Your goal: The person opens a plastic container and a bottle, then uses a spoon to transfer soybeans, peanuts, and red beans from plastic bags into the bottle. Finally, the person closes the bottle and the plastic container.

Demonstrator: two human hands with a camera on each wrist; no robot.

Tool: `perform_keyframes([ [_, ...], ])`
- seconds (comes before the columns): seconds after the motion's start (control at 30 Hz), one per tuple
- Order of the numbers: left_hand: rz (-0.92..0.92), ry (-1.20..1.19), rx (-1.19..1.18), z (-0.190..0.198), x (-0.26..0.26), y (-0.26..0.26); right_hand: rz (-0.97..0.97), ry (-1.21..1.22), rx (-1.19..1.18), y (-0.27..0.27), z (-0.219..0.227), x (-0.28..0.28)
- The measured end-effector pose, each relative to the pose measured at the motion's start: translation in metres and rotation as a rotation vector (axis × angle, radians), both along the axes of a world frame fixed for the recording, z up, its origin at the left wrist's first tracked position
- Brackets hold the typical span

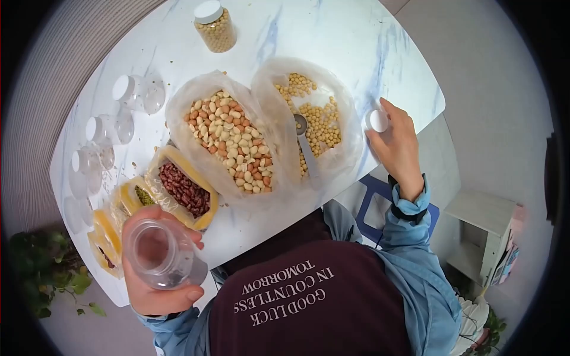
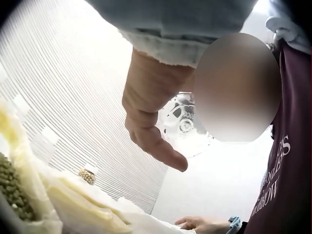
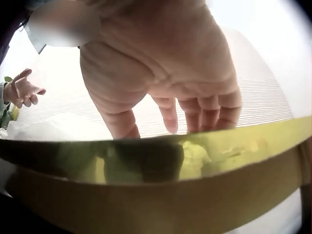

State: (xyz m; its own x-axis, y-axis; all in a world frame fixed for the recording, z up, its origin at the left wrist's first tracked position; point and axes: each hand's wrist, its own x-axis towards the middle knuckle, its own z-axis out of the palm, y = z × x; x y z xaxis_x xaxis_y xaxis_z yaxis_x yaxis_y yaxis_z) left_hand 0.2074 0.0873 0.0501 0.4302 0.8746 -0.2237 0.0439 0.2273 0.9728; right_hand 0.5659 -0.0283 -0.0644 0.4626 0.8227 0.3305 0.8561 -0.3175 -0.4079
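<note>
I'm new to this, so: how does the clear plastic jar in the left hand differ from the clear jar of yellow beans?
The clear plastic jar is open; the clear jar of yellow beans wears a white lid. The held jar looks empty; the bean jar, mostly full. The held jar is in the left hand; the bean jar stands on the white table. Both are transparent.

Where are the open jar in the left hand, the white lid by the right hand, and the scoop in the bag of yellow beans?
Open jar (image 1: 173, 253): head view, on the rim around its mouth.
White lid (image 1: 377, 121): head view, on its round face.
Scoop (image 1: 306, 149): head view, on its handle.
</note>
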Motion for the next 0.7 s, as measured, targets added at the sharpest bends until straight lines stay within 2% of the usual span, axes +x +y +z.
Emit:
perform_keyframes([
  [0.07,0.028,-0.004,0.075,-0.002,0.000,0.007,-0.040,0.000,0.071,-0.001,0.016,-0.010],
  [0.17,0.089,-0.069,0.118,-0.005,0.009,0.012,0.046,0.177,0.012,-0.014,0.034,-0.040],
  [0.2,0.114,-0.105,0.124,-0.006,0.014,0.014,0.126,0.218,0.008,-0.013,0.039,-0.055],
  [0.27,0.046,-0.077,0.151,-0.007,0.020,0.018,0.266,0.267,0.010,-0.011,0.035,-0.076],
  [0.4,-0.028,-0.082,0.181,-0.010,0.015,0.016,0.193,0.057,-0.184,-0.005,0.020,-0.092],
  [0.6,-0.031,-0.110,0.156,-0.008,0.007,0.013,0.174,0.021,-0.265,-0.001,0.013,-0.106],
  [0.7,-0.064,-0.124,0.199,-0.007,0.002,0.013,0.120,0.174,-0.274,0.000,0.014,-0.108],
])
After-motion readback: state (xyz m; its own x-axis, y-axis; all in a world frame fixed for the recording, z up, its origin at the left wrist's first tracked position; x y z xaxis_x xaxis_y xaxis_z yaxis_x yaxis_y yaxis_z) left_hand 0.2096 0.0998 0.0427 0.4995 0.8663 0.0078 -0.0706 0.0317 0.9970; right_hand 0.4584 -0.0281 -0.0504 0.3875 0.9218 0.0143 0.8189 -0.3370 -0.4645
